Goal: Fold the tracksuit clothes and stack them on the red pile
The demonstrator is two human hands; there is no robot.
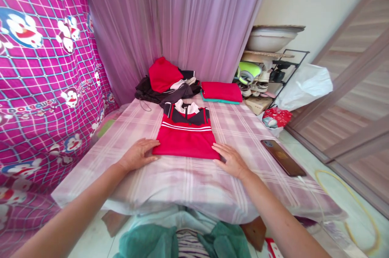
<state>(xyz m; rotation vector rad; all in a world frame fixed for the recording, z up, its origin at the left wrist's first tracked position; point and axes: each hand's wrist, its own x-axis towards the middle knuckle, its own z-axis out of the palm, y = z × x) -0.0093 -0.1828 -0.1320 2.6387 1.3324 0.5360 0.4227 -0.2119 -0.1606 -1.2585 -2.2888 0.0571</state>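
Observation:
A red shirt [186, 141] with a dark navy yoke, white collar and white stripes lies folded into a flat rectangle on the table, collar pointing away from me. My left hand [140, 154] rests at its near left corner, fingers stretched out and the fingertips on the fabric's edge. At the near right corner lies my right hand [230, 158], its fingers also extended and touching the edge. Neither hand grips the cloth.
Behind the shirt sits a loose heap of red and black clothes [165, 77]. Beside it is a folded red and green stack [221, 92]. A phone [282, 157] with a white cable lies at right on the checked tablecloth [188, 181]. A shoe rack [285, 75] stands beyond.

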